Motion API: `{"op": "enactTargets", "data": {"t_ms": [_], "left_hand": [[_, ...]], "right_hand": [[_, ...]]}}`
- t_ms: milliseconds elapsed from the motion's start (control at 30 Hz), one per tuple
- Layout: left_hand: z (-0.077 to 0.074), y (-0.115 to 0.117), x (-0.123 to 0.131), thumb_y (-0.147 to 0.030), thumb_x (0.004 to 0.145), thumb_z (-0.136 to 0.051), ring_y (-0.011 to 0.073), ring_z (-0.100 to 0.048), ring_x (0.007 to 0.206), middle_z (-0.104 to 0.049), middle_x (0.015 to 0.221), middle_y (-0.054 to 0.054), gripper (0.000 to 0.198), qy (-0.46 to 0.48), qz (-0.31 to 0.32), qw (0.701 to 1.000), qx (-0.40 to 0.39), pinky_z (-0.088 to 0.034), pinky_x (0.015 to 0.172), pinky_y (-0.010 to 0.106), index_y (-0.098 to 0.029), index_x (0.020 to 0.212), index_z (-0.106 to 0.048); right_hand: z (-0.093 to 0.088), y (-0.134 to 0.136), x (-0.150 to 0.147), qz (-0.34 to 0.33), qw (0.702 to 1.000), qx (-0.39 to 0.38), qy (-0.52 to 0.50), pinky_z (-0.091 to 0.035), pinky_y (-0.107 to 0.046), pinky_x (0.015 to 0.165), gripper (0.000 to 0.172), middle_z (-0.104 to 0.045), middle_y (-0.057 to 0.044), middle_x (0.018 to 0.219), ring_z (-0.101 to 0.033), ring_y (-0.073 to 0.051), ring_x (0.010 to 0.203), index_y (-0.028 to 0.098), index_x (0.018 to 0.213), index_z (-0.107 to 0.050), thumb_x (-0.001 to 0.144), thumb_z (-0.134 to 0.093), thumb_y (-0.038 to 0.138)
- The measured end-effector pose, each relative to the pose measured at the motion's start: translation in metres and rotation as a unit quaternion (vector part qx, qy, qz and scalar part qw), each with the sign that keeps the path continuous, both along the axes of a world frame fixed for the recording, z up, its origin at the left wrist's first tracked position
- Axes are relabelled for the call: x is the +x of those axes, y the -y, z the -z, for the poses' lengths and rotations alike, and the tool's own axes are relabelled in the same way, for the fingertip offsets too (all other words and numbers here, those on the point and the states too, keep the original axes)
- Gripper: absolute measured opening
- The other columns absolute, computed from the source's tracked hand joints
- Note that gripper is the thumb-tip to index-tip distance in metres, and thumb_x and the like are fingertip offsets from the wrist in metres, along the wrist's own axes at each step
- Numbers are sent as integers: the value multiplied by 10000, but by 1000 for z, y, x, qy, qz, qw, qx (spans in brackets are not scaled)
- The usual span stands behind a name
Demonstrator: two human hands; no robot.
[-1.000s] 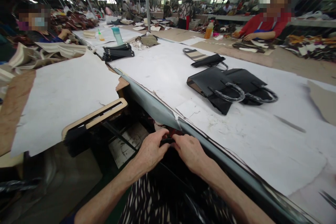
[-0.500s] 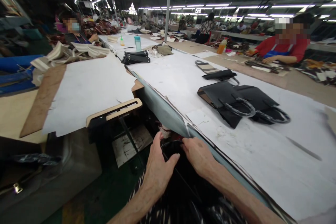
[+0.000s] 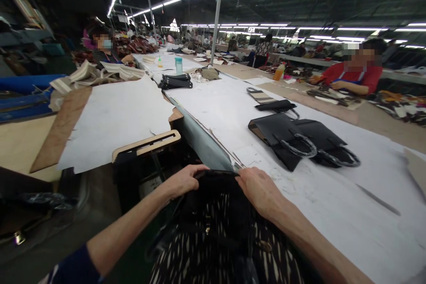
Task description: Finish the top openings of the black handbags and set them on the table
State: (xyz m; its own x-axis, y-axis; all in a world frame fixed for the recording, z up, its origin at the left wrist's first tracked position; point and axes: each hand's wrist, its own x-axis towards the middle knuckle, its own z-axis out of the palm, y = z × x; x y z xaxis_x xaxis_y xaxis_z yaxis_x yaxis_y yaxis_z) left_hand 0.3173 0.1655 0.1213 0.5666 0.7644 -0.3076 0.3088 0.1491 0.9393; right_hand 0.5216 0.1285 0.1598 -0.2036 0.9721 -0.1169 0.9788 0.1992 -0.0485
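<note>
My left hand [image 3: 185, 180] pinches the left end of the top edge of a black bag [image 3: 219, 186], thumb and fingers pressed together. At the right end of the same edge, my right hand [image 3: 258, 186] has its fingers closed on the bag. The bag is in front of my body, beside the table edge, above patterned dark cloth [image 3: 193, 253]. Its lower part is dark and hard to tell from that cloth. Two black handbags [image 3: 281, 131] with wrapped handles lie on the white table [image 3: 333, 213] to the right.
A wooden slotted frame [image 3: 146, 145] stands left of my hands, near a paper-covered board [image 3: 116, 115]. Black strips [image 3: 175, 81] and a teal bottle [image 3: 179, 65] are farther up the table. A person in red [image 3: 357, 75] works across it; another masked person [image 3: 106, 49] is at left.
My left hand has moved left and up, and its thumb and fingers have closed on the bag's edge. The edge is now stretched between both hands. The view has shifted slightly.
</note>
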Motion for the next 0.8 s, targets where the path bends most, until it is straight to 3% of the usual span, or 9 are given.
{"op": "enactTargets", "data": {"t_ms": [100,167,233,333,433,567,667,800], "left_hand": [[-22,-13,-15,-23,485,-434,122,-544,645,-611,738,-43,491,-25,117,992,-42,-407,513,166,-179,910,-623],[-24,-14,-20,-37,493,-460,124,-542,639,-619,747,-51,474,-53,163,983,-65,-411,509,170,-197,904,-633],[-10,-9,-21,-55,500,-485,135,-546,617,-629,738,-48,461,-94,185,975,-83,-411,492,181,-201,912,-632],[21,5,-21,-91,531,-506,159,-572,655,-649,806,-28,488,-115,187,973,-77,-438,528,207,-206,996,-599],[38,15,-19,-112,580,-509,199,-582,831,-628,992,11,615,-125,154,979,44,-468,696,271,-223,1184,-476],[27,15,-9,-42,582,-472,213,-431,1141,-451,1287,35,710,-138,164,940,265,-314,978,325,-242,1259,-396],[19,13,1,1,580,-427,192,-442,1121,-456,1261,23,679,-134,208,917,313,-324,966,306,-256,1207,-433],[24,10,15,-49,632,-481,196,-502,989,-537,1068,31,481,-155,165,923,313,-392,862,294,-218,1082,-490]], "right_hand": [[-9,7,6,-29,999,-29,-34,-347,-264,595,262,-643,-94,736,-591,-190,712,165,698,-601,842,-404,259],[-8,12,8,-30,996,-60,-62,-343,-252,589,259,-629,-67,712,-579,-167,691,170,679,-591,830,-409,276],[3,15,9,-20,991,-102,-81,-329,-238,567,224,-617,-50,707,-562,-144,665,165,665,-585,799,-442,274],[27,17,8,-6,984,-148,-96,-301,-231,534,209,-599,-34,675,-527,-119,614,150,642,-591,770,-459,249],[40,15,8,0,980,-167,-109,-268,-229,494,236,-564,-10,602,-478,-101,546,149,622,-599,771,-449,255],[37,10,6,-5,978,-162,-131,-228,-219,456,203,-494,24,525,-408,-76,476,153,601,-589,746,-472,235],[34,9,5,-3,979,-156,-129,-227,-218,454,192,-486,26,526,-403,-76,472,156,609,-593,745,-476,223],[38,10,5,8,980,-153,-124,-243,-227,473,199,-503,9,544,-434,-92,499,158,602,-590,748,-475,228]]}}
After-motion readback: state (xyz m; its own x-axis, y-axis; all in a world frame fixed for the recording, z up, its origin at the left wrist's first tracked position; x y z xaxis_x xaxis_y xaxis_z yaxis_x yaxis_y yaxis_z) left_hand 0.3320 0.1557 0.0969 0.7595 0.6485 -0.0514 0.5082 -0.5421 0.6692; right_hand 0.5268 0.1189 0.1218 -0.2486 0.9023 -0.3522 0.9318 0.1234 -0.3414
